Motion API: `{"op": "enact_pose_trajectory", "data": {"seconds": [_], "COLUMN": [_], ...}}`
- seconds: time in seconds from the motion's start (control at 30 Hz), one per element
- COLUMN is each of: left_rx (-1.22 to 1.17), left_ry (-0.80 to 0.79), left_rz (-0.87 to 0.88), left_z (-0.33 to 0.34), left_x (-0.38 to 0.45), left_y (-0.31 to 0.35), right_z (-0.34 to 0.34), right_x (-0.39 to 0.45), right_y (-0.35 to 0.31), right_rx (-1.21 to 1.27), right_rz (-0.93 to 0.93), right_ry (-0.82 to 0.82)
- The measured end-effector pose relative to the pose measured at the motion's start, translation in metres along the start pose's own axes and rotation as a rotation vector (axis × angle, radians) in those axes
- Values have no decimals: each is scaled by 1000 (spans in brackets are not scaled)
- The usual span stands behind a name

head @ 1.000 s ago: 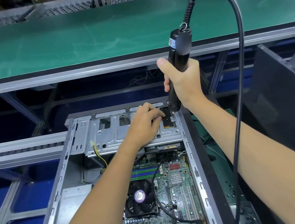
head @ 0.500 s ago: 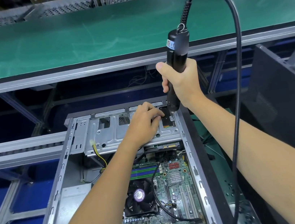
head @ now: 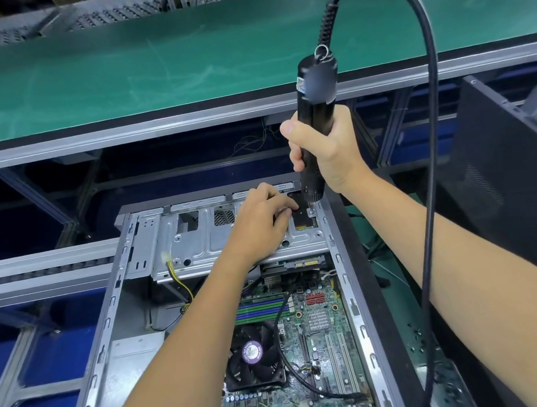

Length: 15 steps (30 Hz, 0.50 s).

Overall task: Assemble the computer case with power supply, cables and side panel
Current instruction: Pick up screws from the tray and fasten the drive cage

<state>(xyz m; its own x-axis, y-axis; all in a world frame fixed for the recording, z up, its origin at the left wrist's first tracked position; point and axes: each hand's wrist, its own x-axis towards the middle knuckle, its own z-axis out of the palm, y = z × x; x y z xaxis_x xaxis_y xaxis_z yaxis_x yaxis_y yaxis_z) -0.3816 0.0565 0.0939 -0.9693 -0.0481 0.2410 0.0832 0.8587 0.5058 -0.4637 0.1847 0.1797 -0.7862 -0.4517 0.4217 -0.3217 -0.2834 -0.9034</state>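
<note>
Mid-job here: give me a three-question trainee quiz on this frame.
1. True or false: the right hand grips the screwdriver.
2. The left hand rests on: A) the fan B) the drive cage C) the green bench
3. Fill in: the screwdriver's tip points down at the cage's ____ corner.

Key: 1 true; 2 B; 3 far right

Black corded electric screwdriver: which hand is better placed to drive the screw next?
Right. The right hand already grips the black corded electric screwdriver upright over the silver metal drive bracket, while the left hand rests there.
</note>
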Motion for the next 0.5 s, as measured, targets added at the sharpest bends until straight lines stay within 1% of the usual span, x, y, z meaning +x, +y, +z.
{"op": "enact_pose_trajectory", "data": {"seconds": [0.23, 0.37, 0.5], "left_rx": [-4, 1, 59], "left_ry": [0, 6, -29], "left_rz": [-4, 0, 7], "left_z": [0, 0, 0], "left_x": [0, 0, 0], "left_y": [1, 1, 2], "right_z": [-3, 0, 3], "right_x": [0, 0, -1], "right_y": [0, -2, -4], "right_rx": [23, 12, 4], "right_rz": [18, 19, 9], "right_ry": [16, -28, -78]}}
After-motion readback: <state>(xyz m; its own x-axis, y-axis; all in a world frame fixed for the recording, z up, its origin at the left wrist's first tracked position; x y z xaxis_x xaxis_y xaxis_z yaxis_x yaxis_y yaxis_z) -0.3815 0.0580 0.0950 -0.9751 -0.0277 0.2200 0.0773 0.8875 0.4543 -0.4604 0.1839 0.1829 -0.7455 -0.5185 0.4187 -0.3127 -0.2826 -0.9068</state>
